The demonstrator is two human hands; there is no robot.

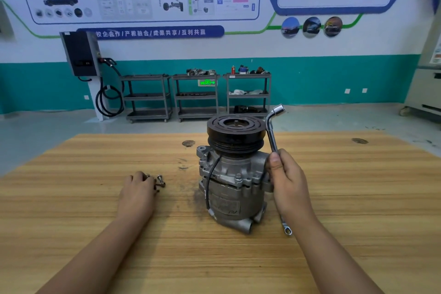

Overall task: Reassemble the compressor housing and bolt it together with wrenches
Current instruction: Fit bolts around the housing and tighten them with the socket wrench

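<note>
Compressor [232, 174] upright mid-table [95, 234], wrench in R hand [290, 181], L hand [137, 188] at the bolts [161, 181].

Long axis vertical, pulley [235, 131] up, ports low toward us. Our R fingers wrap tight round the L-socket wrench [273, 131], socket end up beside the pulley. Our L fingers curl onto loose bolts left of the housing; can't tell if 1 is pinched. Ring spanner [286, 229] lies under our R wrist. Risks, we reckon: top-heavy unit tips under wrench torque w/ no steadying hand; nudged bolts roll away; a bolt started crooked cross-threads.
</note>
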